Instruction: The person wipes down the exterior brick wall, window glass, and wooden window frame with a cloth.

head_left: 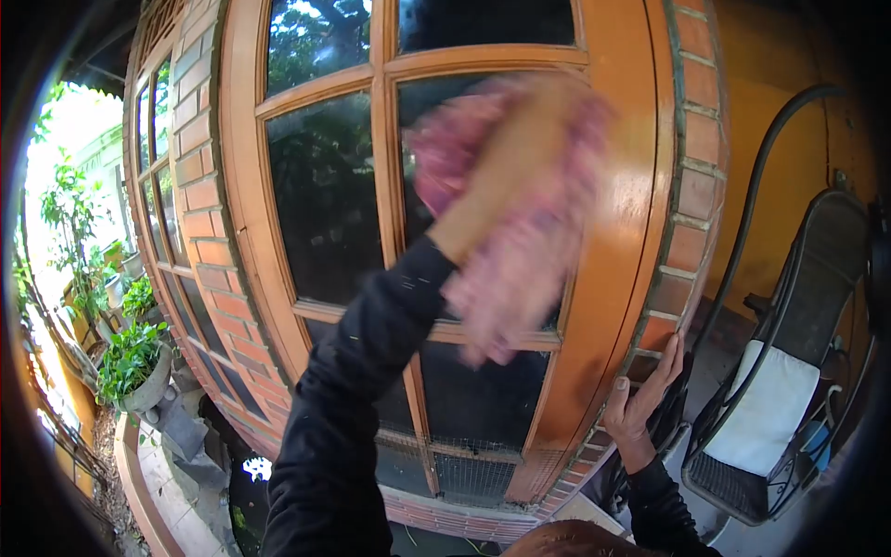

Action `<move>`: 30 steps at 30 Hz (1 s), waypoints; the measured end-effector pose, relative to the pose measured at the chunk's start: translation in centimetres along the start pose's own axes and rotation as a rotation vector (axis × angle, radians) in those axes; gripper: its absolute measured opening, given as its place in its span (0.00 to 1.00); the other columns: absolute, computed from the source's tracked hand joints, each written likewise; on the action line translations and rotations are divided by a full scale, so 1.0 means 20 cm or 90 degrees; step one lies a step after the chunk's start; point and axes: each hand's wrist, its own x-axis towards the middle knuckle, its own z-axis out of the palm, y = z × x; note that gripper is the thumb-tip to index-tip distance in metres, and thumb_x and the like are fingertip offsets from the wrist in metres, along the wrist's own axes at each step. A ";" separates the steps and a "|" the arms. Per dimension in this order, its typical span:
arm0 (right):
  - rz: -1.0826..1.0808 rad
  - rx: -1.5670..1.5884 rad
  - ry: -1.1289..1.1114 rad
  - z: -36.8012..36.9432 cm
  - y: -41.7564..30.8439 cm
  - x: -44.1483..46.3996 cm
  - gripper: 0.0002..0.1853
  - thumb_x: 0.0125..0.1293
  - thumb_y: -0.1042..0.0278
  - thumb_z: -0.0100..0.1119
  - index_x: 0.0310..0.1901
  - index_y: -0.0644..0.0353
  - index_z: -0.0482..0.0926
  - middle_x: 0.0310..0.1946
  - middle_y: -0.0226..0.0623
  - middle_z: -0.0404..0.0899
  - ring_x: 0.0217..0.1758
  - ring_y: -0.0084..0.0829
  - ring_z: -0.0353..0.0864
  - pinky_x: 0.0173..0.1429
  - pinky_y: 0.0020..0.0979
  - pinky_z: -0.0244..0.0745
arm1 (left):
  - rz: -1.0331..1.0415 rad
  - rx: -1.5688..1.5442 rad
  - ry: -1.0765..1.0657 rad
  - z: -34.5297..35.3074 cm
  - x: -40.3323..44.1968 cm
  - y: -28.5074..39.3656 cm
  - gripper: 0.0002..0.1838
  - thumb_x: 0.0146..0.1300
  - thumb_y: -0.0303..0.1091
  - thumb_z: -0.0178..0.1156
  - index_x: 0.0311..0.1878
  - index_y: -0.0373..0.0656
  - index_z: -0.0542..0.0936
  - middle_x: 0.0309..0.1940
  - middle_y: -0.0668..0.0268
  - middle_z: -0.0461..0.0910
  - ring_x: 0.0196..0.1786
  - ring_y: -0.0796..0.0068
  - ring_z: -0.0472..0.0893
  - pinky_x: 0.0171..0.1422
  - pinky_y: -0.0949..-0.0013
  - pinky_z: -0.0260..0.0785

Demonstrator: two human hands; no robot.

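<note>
A pink patterned cloth [520, 260] is pressed by my left hand [543, 116] against the upper right part of the wooden window frame [617, 195] and its glass. Motion blurs both the hand and the cloth, and part of the cloth hangs below the wrist. My right hand [640, 399] rests with fingers stretched out on the edge of the brick column [682, 251], to the right of the frame. Dark glass panes [325, 195] reflect trees. Black sleeves cover both arms.
On the right stands a black metal-framed chair [826, 269] with a white cloth [766, 408] on its seat. Wire mesh [473, 473] covers the lowest panes. A potted plant [135, 362] stands at left on a stone ledge [162, 473], beside dark water [246, 511].
</note>
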 end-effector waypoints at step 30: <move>-0.041 0.021 -0.019 -0.03 0.02 0.01 0.33 0.78 0.55 0.51 0.78 0.63 0.62 0.80 0.68 0.48 0.84 0.65 0.49 0.84 0.57 0.46 | -0.025 0.806 0.215 0.03 -0.12 0.13 0.32 0.72 0.33 0.58 0.77 0.38 0.65 0.73 0.48 0.72 0.74 0.46 0.72 0.77 0.58 0.66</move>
